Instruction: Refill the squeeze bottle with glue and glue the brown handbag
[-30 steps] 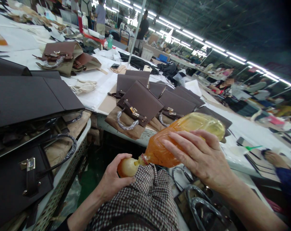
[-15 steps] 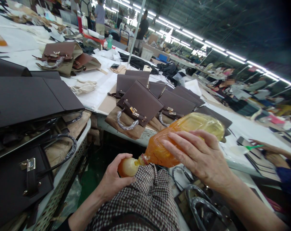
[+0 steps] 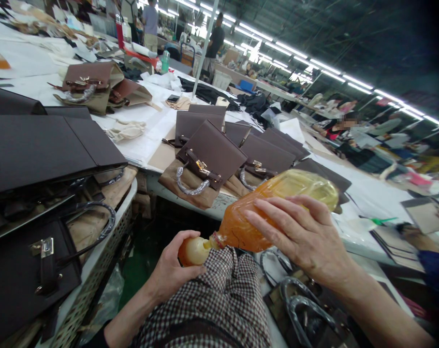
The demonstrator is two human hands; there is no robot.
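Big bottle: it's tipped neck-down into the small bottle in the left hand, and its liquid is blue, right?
Not quite. The liquid in the big bottle is amber-orange, not blue, as the head view shows. The rest holds: the right hand tips it neck-down into the small bottle held in the left hand.

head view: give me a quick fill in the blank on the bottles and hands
1. The right hand tilts a big bottle of ____ liquid.
2. The big bottle's neck meets a small bottle held by the ____ hand.
3. Both bottles are held above a ____-patterned lap.
4. The handbag on the table is ____.

Missing words: orange; left; checked; brown
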